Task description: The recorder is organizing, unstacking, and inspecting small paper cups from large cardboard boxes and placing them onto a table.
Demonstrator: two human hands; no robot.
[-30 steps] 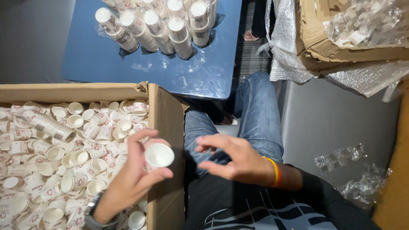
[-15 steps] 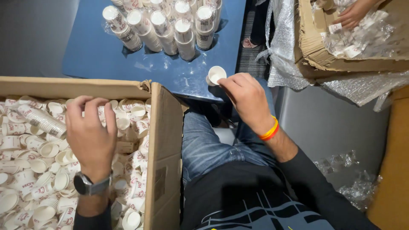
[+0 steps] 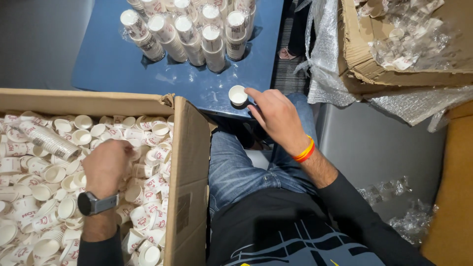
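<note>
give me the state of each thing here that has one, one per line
left hand: palm down in the loose cups, grip hidden
right hand: fingertips at the single cup, not closed round it
single cup: upright, empty, near the table edge
cardboard box: open, full of loose cups
cup stacks: standing on the blue table, film-wrapped
upper box: open, holds crumpled film

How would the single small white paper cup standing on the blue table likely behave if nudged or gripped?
The small white paper cup looks thin-walled and empty, so probably very light and easily slid or tipped. A firm squeeze from the right hand would likely crush it. On its side, it might roll in a curve.
</note>
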